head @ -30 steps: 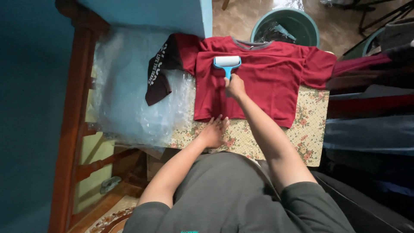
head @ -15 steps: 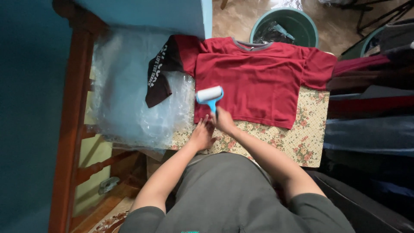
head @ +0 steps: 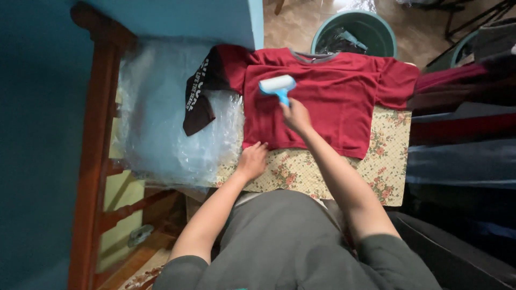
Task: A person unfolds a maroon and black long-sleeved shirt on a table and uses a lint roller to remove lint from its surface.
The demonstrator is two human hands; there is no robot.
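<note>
Red shirt (head: 333, 96) under lint roller (head: 277, 86) in right hand (head: 296, 115).

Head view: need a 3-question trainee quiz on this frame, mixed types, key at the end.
1. True or false: the right hand holds the blue lint roller on the red shirt.
2. The left hand rests at the shirt's: A collar, B bottom hem, C right sleeve.
3. What lies on the clear plastic bags left of the red shirt?

Key: 1 true; 2 B; 3 a dark garment with white lettering.
</note>
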